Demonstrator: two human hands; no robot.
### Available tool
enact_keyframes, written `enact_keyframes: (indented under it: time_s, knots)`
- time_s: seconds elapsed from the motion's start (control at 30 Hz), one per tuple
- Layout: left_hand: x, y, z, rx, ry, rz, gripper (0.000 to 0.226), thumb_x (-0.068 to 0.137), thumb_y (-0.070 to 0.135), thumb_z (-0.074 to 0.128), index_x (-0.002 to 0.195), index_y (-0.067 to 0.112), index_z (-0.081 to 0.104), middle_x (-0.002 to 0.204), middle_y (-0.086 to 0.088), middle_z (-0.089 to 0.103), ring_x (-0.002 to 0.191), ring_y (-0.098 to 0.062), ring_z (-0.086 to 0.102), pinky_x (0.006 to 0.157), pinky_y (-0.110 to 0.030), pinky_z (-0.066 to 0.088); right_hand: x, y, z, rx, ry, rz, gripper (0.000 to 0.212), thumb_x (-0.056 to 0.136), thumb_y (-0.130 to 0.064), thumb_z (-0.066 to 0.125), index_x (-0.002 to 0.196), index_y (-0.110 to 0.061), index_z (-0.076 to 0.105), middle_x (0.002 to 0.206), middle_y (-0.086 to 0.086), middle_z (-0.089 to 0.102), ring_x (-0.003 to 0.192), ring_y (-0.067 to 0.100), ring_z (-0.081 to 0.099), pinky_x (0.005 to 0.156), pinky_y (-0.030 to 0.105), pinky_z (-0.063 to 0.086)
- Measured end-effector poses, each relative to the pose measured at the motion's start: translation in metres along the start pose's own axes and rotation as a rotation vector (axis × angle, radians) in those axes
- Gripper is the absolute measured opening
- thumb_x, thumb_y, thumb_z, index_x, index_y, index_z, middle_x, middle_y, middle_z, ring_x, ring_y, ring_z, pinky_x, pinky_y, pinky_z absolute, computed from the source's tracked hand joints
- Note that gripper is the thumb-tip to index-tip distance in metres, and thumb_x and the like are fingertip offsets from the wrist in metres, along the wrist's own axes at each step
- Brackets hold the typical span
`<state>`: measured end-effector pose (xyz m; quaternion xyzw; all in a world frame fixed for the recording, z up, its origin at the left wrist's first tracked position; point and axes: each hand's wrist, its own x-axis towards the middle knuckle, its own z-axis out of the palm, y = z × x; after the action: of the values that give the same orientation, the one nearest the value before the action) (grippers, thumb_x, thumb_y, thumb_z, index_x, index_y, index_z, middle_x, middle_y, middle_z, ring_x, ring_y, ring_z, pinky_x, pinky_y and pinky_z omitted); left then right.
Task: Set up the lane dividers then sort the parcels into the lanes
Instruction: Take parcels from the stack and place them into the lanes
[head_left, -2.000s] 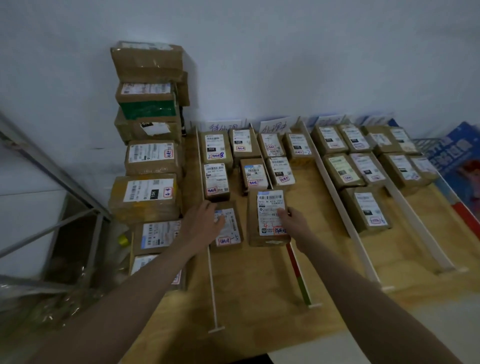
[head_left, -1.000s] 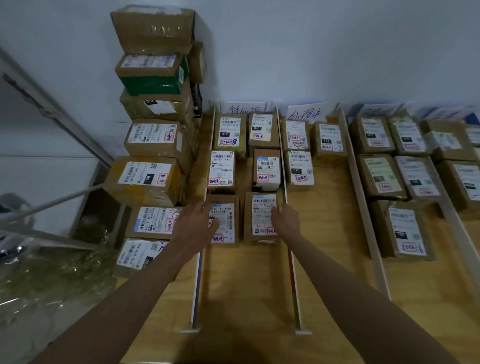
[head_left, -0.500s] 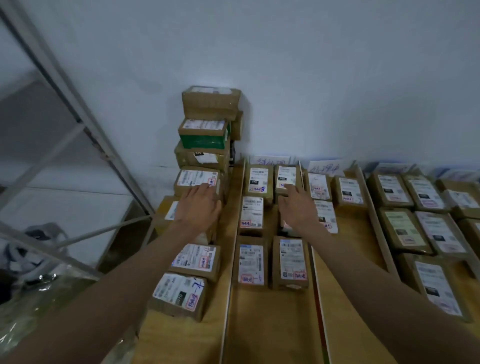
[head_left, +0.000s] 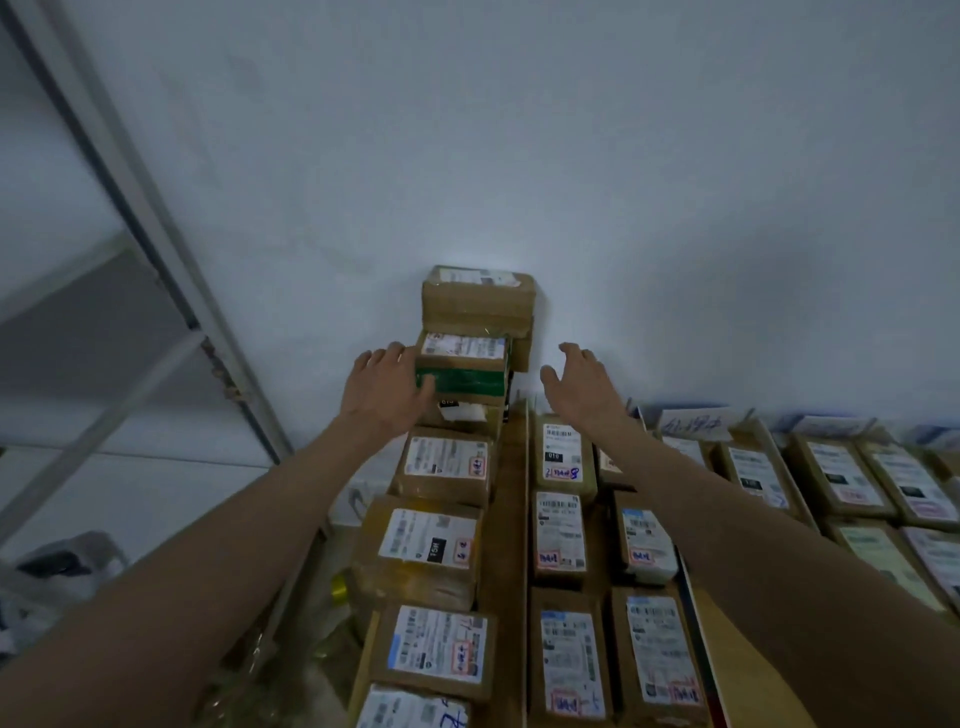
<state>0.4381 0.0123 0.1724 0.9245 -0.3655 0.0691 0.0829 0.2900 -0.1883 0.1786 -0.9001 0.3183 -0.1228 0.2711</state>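
A stack of brown parcels stands against the wall, topped by a plain brown box (head_left: 478, 299) over a green-sided parcel (head_left: 462, 366). My left hand (head_left: 384, 389) is open, its thumb touching the green parcel's left front corner. My right hand (head_left: 582, 387) is open in the air to the right of the stack, touching nothing. Labelled parcels (head_left: 561, 535) lie in rows between white lane dividers (head_left: 525, 467) on the wooden table (head_left: 506, 571). More parcels (head_left: 441, 465) step down the left edge.
A metal rack frame (head_left: 156, 249) slants up at the left. Paper lane signs (head_left: 693, 423) stand along the wall behind the lanes. Clear plastic wrap and a yellow tape roll (head_left: 340, 592) lie below the table's left edge. The white wall is close behind the stack.
Both hands have risen from the parcels on the table toward the stack at the wall. The view has tilted upward. My left hand now touches the green parcel.
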Motion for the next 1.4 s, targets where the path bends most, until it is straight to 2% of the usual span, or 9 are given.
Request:
enact_keyframes:
  time_s: [0.17,0.37,0.57,0.83,1.0,1.1,1.23,1.33,1.4]
  knots:
    - [0.072,-0.021,0.0,-0.044,0.0,-0.067,0.062,0.101,0.051,0.035,0.149,0.012,0.036,0.149,-0.012,0.044,0.133,-0.03,0.046,0.113,-0.044,0.031,0.06,-0.029,0.004,0.234,0.016,0.121,0.054,0.104,-0.033,0.044,0.151,-0.01,0.031,0.152,0.013,0.04,0.136,0.029,0.043,0.106,0.036,0.038]
    - [0.131,-0.022,0.015,-0.267,-0.012,-0.19,0.068,0.099,0.052,0.04,0.152,0.011,0.03,0.152,-0.014,0.039,0.133,-0.033,0.045,0.106,-0.046,0.039,0.115,-0.046,0.009,0.478,-0.003,0.24,0.048,0.105,-0.026,0.041,0.149,-0.009,0.036,0.142,0.009,0.05,0.103,0.014,0.045,0.067,0.019,0.041]
    - [0.146,-0.008,0.031,-0.561,-0.031,-0.26,0.061,0.097,0.049,0.047,0.146,0.013,0.038,0.143,-0.01,0.049,0.126,-0.029,0.051,0.1,-0.044,0.045,0.129,-0.048,0.023,0.699,0.006,0.294,0.038,0.103,-0.016,0.04,0.141,-0.01,0.046,0.131,0.007,0.055,0.11,0.019,0.051,0.084,0.03,0.043]
    - [0.125,0.012,0.007,-0.965,0.157,-0.349,0.057,0.092,0.05,0.058,0.136,0.016,0.046,0.132,-0.002,0.055,0.109,-0.015,0.051,0.091,-0.034,0.044,0.094,-0.043,0.005,0.871,0.11,0.277,0.014,0.103,-0.022,0.044,0.116,-0.017,0.044,0.112,0.001,0.056,0.109,0.021,0.058,0.093,0.036,0.054]
    - [0.094,0.028,-0.01,-1.1,0.266,-0.394,0.053,0.089,0.048,0.066,0.129,0.018,0.049,0.127,0.0,0.056,0.111,-0.016,0.054,0.095,-0.032,0.046,0.032,-0.031,-0.011,1.065,0.019,0.325,0.048,0.1,-0.031,0.054,0.141,-0.019,0.032,0.104,0.013,0.073,0.085,0.027,0.074,0.065,0.03,0.06]
    - [0.071,0.032,-0.013,-1.141,0.176,-0.391,0.045,0.086,0.043,0.071,0.122,0.022,0.053,0.121,0.002,0.059,0.106,-0.016,0.056,0.088,-0.028,0.047,-0.006,-0.018,-0.015,1.127,-0.108,0.401,0.054,0.1,-0.036,0.054,0.146,-0.014,0.036,0.092,0.018,0.075,0.083,0.033,0.075,0.066,0.036,0.061]
    - [0.039,0.036,-0.008,-1.137,0.051,-0.3,0.045,0.081,0.042,0.075,0.119,0.026,0.057,0.114,0.006,0.06,0.104,-0.016,0.058,0.074,-0.021,0.046,-0.049,0.01,-0.021,0.96,-0.153,0.485,0.054,0.094,-0.05,0.06,0.13,-0.011,0.051,0.119,0.011,0.063,0.097,0.026,0.067,0.079,0.039,0.061]
    - [0.015,0.042,-0.004,-1.143,-0.055,-0.253,0.044,0.079,0.046,0.076,0.117,0.032,0.058,0.117,0.007,0.062,0.102,-0.013,0.061,0.079,-0.026,0.051,-0.077,0.027,-0.027,0.938,-0.257,0.472,0.064,0.089,-0.05,0.067,0.136,-0.011,0.05,0.13,0.007,0.059,0.113,0.027,0.061,0.092,0.044,0.057]
    - [-0.001,0.05,0.002,-1.1,-0.099,-0.197,0.039,0.082,0.047,0.074,0.114,0.035,0.056,0.12,0.009,0.061,0.099,-0.008,0.059,0.081,-0.027,0.052,-0.093,0.032,-0.028,0.917,-0.316,0.461,0.056,0.091,-0.04,0.067,0.134,-0.007,0.053,0.124,0.009,0.064,0.111,0.026,0.065,0.088,0.042,0.06]
